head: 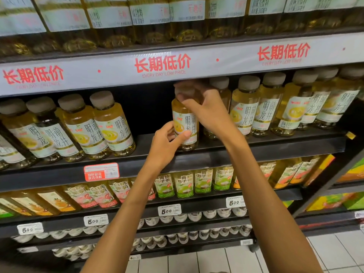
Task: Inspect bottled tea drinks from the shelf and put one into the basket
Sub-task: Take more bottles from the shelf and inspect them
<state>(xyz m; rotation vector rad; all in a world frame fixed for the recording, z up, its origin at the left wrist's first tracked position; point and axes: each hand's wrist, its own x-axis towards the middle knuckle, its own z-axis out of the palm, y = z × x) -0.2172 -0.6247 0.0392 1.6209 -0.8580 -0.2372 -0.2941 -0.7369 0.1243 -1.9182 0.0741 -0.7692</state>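
Two bare forearms reach up from the bottom edge toward the middle shelf (pixel 256 152), cut off below the elbows. On that shelf stands a bottle of yellow tea (pixel 185 123) with a white label, upright near the front lip, in a gap between two groups of like bottles. The left hand (pixel 165 144) grips it low down, thumb laid across the label and fingers curled round the far side, out of sight. The right hand (pixel 204 107) closes over the top, fingers wrapped round the grey cap (pixel 184 92), which is blurred and mostly covered. Neighbouring bottles (pixel 110 125) to the left lean with the wide lens; those to the right (pixel 244 107) are partly hidden by the right wrist. A white price strip (pixel 163 64) with red lettering runs above. Lower shelves hold smaller labelled drinks (pixel 183 184), some behind the arms, and their price tags (pixel 169 210) are hard to read. No basket shows in this view.
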